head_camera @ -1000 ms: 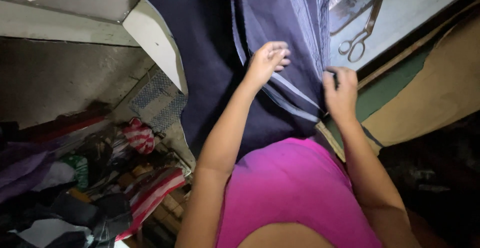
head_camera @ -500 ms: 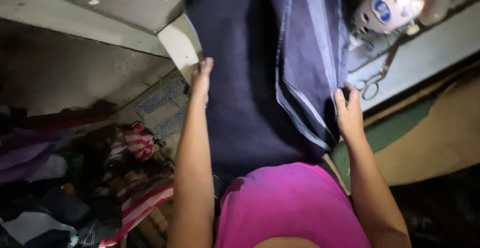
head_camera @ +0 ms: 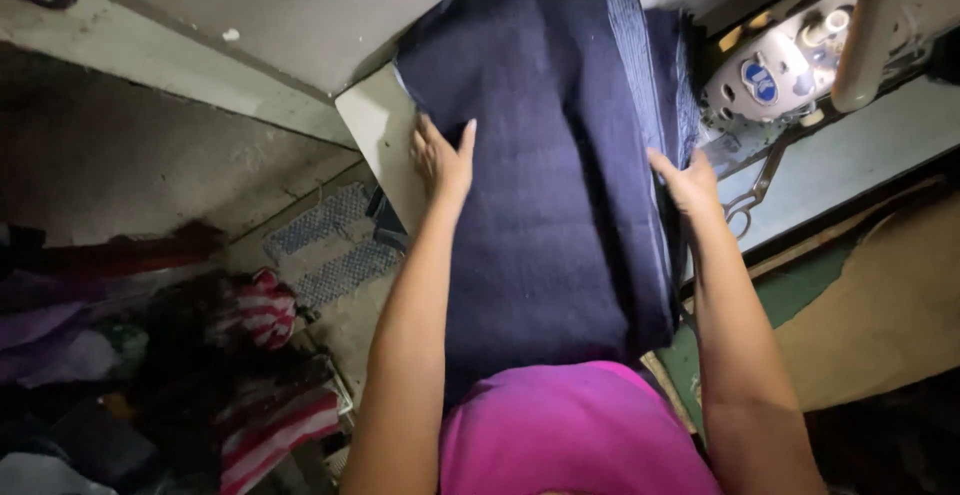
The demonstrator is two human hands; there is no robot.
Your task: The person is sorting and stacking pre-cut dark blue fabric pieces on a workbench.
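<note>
Navy folded cloth (head_camera: pixel 560 205): left hand (head_camera: pixel 443 160) flat on top, right hand (head_camera: pixel 685 183) grips edge.

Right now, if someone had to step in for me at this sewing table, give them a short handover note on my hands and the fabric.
Left hand: flat on the left edge of the dark navy fabric, fingers spread.
Right hand: at the fabric's right edge, by the layered folds.
Fabric: lies folded, spread over the white table, hanging down toward the lap.
Nearby: sewing machine at upper right, scissors just right of the right hand, loose clothes on the floor at left.
Done: fabric lies flat, both edges held.
Left: fabric is not under the machine; scissors untouched.
</note>
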